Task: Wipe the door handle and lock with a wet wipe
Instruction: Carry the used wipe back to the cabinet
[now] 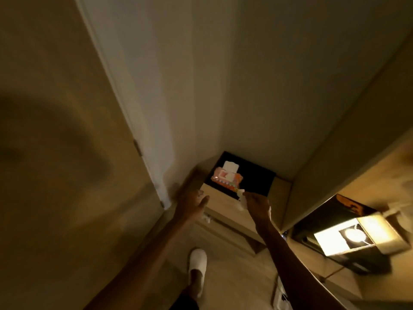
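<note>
Wipe: a small white crumpled wet wipe (241,199) hangs from the fingertips of the right hand (259,205), just in front of and below the pack it seems to come from.
Pack: a flat orange-and-white soft wet-wipe pack (226,176) with its white lid flipped up lies on a black rectangular tray (257,179), its long axis running from upper left to lower right.
Right hand: pinched on the wipe — the nearer of the two to the pack.
Left hand: the left hand (193,203) is open, fingers loosely spread, beside the tray's near left corner; something pale shows under it, too blurred to name.
Support: a pale wooden cabinet top (225,209) in the room corner carries the tray.
Door: a beige door (55,130) lies well to the left of both hands; its handle and lock are not in view.
Coming move: judged from this, the wipe must travel left, across the body — a turn away from the cabinet.
</note>
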Motion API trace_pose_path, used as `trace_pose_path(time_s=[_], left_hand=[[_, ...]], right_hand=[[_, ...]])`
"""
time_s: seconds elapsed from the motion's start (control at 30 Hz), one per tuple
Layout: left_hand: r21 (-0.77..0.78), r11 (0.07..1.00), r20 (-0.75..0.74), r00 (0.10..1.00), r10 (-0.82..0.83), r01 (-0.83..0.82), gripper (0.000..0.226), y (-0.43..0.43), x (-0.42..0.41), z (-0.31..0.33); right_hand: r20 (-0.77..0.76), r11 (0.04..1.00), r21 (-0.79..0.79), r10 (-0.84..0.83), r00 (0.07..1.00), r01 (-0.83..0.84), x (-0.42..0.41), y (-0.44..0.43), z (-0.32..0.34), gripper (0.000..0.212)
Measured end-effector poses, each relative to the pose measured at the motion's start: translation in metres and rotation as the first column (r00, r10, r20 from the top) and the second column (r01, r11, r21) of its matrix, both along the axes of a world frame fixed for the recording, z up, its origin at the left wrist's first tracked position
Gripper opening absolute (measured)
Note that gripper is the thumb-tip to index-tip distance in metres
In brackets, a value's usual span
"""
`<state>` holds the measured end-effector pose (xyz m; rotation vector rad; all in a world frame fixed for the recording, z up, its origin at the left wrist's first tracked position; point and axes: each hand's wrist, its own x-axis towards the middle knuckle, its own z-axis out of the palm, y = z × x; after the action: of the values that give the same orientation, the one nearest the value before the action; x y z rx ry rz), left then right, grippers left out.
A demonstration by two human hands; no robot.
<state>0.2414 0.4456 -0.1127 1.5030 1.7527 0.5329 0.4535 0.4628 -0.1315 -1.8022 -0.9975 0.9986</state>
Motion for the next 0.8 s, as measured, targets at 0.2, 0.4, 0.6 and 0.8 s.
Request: trace_pose_path(time_s=[0.2,0.4,0.6,0.8], left_hand=[[-0.029,0.990,-0.017,0.990,-0.138,0.137,0.049,0.091,0.032,-0.029],[0.008,0.915,-0.188,0.899,-0.395,0.403,0.064,0.169,0.037,-0.050],[-0.103,0.875,-0.256,0.837,-0.484,0.474,0.075,0.216,0.042,-0.074],[-0.125,0.859,-0.267,0.817,-0.511,0.497,0.073,0.245,0.050,-0.092]], right_hand=[[0.124,0.984,-0.085,-0.143,0.982,0.154,0.043,0.055,-0.025,0.017],[0.146,0.979,-0.081,-0.176,0.974,0.189,0.056,0.116,-0.043,0.015],[0.216,0.978,-0.129,-0.136,0.967,0.166,0.067,0.160,-0.065,0.006],[0.234,0.965,-0.208,-0.107,0.966,0.157,0.077,0.198,-0.091,0.008]])
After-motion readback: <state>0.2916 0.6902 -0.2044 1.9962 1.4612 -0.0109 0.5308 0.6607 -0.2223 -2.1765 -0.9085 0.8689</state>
